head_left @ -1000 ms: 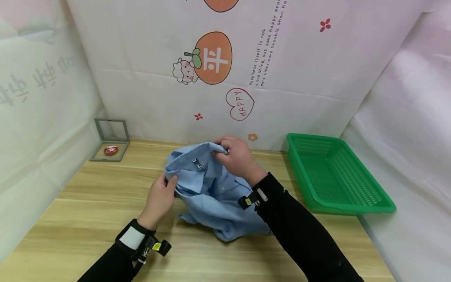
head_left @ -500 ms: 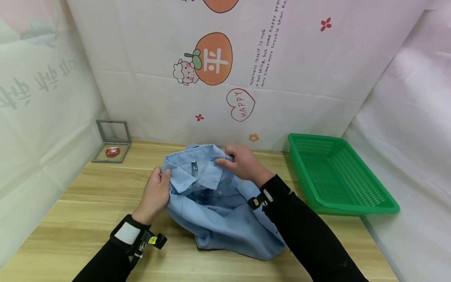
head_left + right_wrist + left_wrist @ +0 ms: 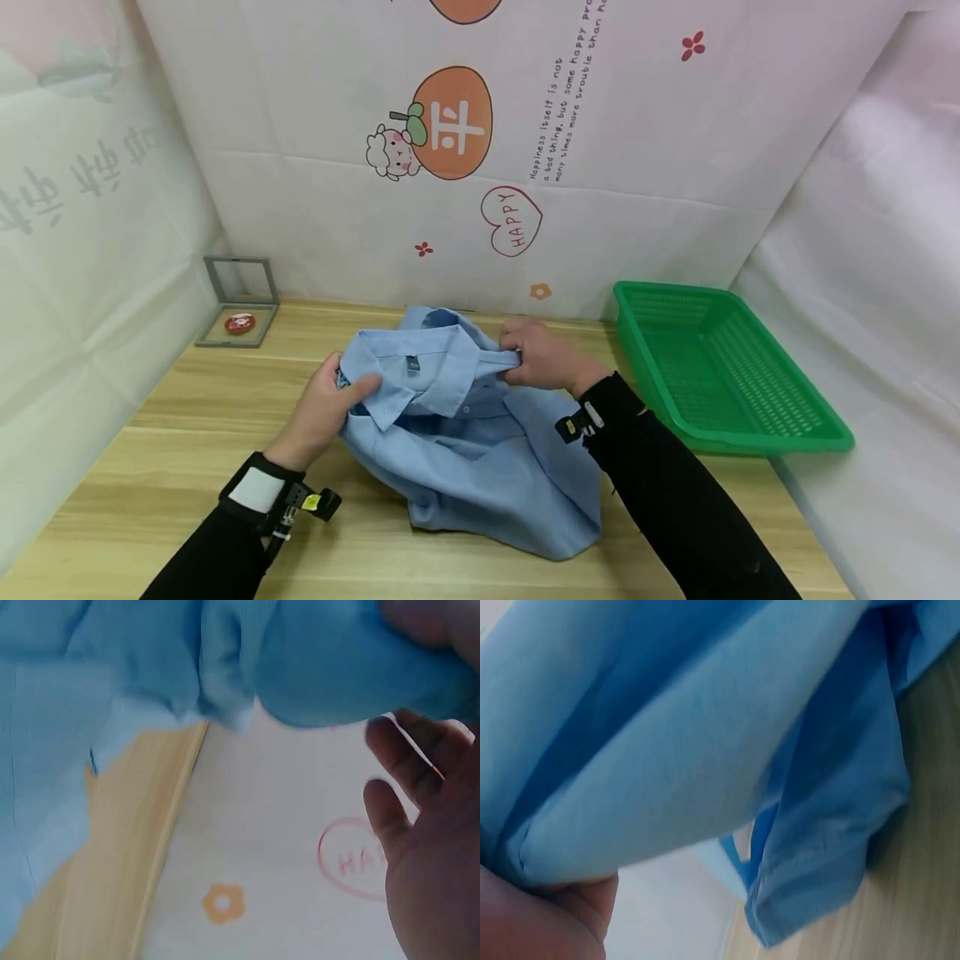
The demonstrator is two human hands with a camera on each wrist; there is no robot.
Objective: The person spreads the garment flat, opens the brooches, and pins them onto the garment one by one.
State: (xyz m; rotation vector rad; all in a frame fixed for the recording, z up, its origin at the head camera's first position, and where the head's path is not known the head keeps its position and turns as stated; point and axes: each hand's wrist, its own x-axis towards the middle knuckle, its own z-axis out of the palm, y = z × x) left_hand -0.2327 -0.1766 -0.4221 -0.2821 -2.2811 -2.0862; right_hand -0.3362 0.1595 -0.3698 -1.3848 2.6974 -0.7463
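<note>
A printed white sheet (image 3: 322, 208) rises beyond the fingers of both hands, apparently hung as a plain backdrop. The wood-grain worktop (image 3: 150, 467) spreads beneath the fingers and takes the weight of whatever they are not lifting. The blue shirt (image 3: 495, 483) is between the two hands: its top is raised in their fingers, while the lower body sags in folds onto the worktop below and nearer the person. The green basket (image 3: 750, 443) stands to the right of the right hand's fingers, well apart from them, probably placed aside so the middle stays free for handling cloth.

The left hand (image 3: 318, 417) grips the shirt at the left side of the collar (image 3: 457, 375), thumb in front and the other fingers mostly hidden behind. The right hand (image 3: 551, 358) pinches the cloth just beyond the collar's right side; in its wrist view the thumb lies on the fabric and at least one fingertip stands apart from it. Holding both sides this way seems meant to stretch the neckline and stop the soft cloth collapsing.

A grey case (image 3: 267, 325) stands past the left hand's fingers, near the sheet, its lid raised, perhaps to show the red disc (image 3: 240, 323) inside. Smallest is the dark label (image 3: 412, 363), between the two sets of fingers inside the neckline.
</note>
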